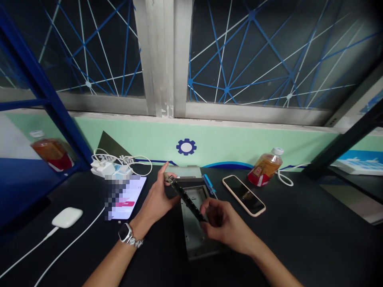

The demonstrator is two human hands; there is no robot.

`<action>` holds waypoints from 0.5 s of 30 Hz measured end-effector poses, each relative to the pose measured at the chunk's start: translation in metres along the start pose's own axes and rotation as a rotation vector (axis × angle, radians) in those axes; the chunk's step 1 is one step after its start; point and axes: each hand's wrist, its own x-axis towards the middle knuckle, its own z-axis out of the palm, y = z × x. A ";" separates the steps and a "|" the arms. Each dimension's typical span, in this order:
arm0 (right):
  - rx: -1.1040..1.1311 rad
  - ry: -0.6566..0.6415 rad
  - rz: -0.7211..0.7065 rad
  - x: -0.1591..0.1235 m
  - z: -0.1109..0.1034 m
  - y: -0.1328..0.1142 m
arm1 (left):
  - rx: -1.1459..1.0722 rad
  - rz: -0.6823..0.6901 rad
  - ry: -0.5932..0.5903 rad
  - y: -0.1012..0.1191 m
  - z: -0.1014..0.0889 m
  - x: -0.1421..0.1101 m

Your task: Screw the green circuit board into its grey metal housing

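Both hands hold a dark perforated strip (187, 201) above an open grey metal enclosure (191, 235).

The strip's long axis runs diagonally, its far end pointing up-left toward the wall and its near end down-right. The left hand (155, 201) pinches the far end between thumb and fingers, index raised. The right hand (223, 223), nearer the wearer, has its fingers closed around the near end. The strip is held over the enclosure, not visibly touching it. A blue-handled screwdriver (209, 183) lies just beside the enclosure; a smartphone (243, 195) lies further right.
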 end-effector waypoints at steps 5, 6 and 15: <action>-0.311 0.217 -0.058 0.002 -0.011 0.005 | 0.155 0.009 0.028 -0.001 0.001 -0.001; -0.343 0.236 -0.065 0.002 -0.013 0.004 | 0.123 0.003 0.010 -0.002 0.001 -0.002; 0.048 0.099 0.093 0.004 -0.014 0.008 | 0.019 -0.015 -0.039 -0.005 -0.005 -0.001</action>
